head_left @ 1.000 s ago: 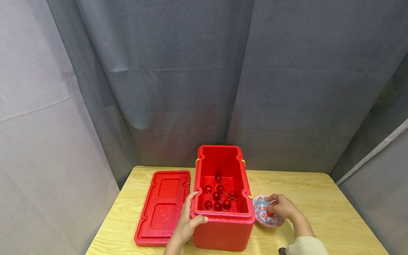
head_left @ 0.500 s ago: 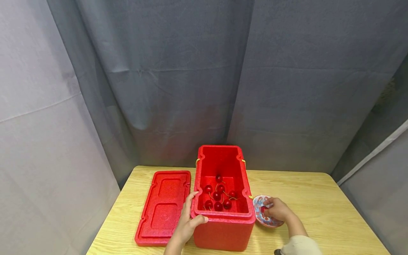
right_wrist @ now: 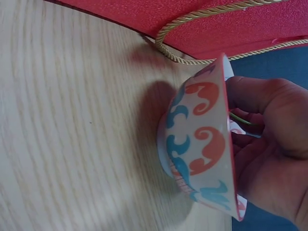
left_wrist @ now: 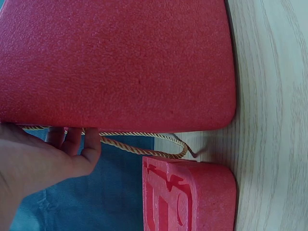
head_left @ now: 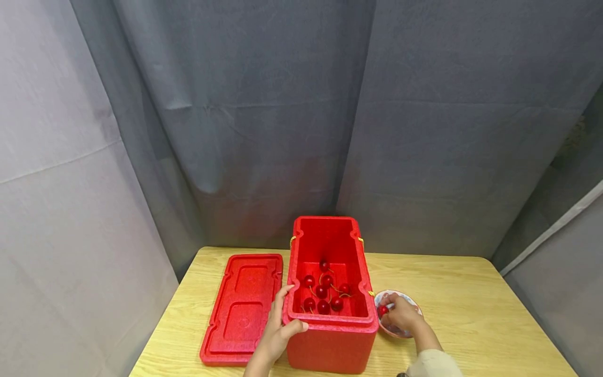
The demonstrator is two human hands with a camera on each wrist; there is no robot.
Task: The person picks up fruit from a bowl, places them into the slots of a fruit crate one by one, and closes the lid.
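Note:
A deep red foam box (head_left: 330,345) stands uncovered mid-table, with several dark red cherries (head_left: 321,291) with stems on its floor. My left hand (head_left: 277,335) grips the box's near left corner, thumb on the front rim and fingers along the side, as the left wrist view shows. Right of the box is a small patterned bowl (right_wrist: 197,139). My right hand (head_left: 400,314) reaches into it, with a red cherry (head_left: 383,310) at its fingertips. The right wrist view shows a green stem (right_wrist: 243,119) between the fingers. The bowl wall hides the fingertips there.
The red foam lid (head_left: 242,314) lies on the wooden table (head_left: 461,303) left of the box. Gold cords (left_wrist: 163,147) loop from the box's sides. A grey curtain (head_left: 264,131) closes off the back.
My right hand has shifted left within the bowl, and the cherry at its fingertips has moved left too. My left hand has stayed on the box corner.

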